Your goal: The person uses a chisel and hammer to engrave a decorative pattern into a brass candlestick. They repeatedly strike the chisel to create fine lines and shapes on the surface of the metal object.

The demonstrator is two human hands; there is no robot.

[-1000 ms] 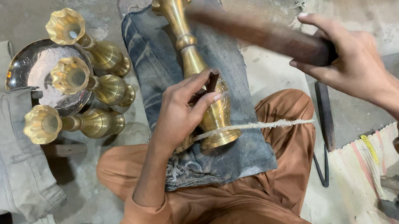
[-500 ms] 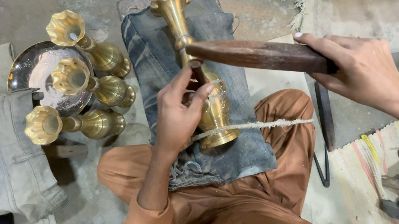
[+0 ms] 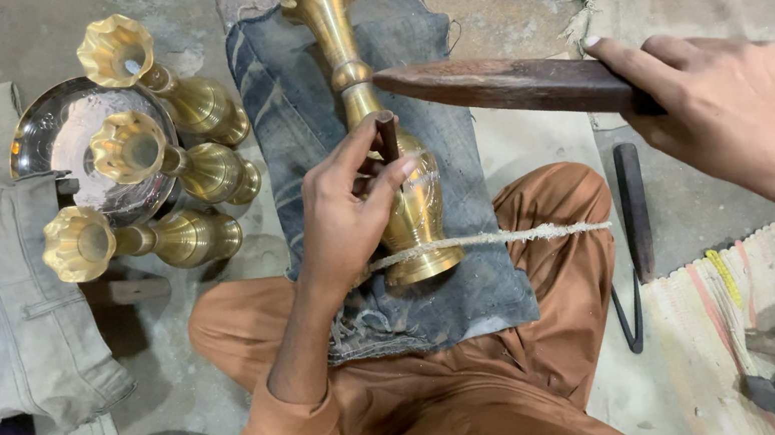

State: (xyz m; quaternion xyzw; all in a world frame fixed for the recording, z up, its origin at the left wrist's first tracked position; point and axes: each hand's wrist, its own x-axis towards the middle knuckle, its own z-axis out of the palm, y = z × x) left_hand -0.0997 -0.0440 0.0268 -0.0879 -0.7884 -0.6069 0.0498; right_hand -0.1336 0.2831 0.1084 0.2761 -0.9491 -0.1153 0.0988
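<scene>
Brass vase [image 3: 410,194] lies on denim cloth [image 3: 475,266], left hand [image 3: 347,218] pinching a small punch [image 3: 388,137] against it, right hand [image 3: 730,104] gripping a wooden mallet [image 3: 505,85].

Left hand [image 3: 342,219] pins a small punch [image 3: 387,137] on the brass vase [image 3: 391,167] lying on denim cloth [image 3: 475,266], right hand [image 3: 722,115] holds wooden mallet [image 3: 511,86] just above it.

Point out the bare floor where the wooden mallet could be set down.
Bare concrete lies above the mallet, between the denim cloth and the rubble at top right. It is crowded on the left, around the steel plate and three brass vases.
</scene>
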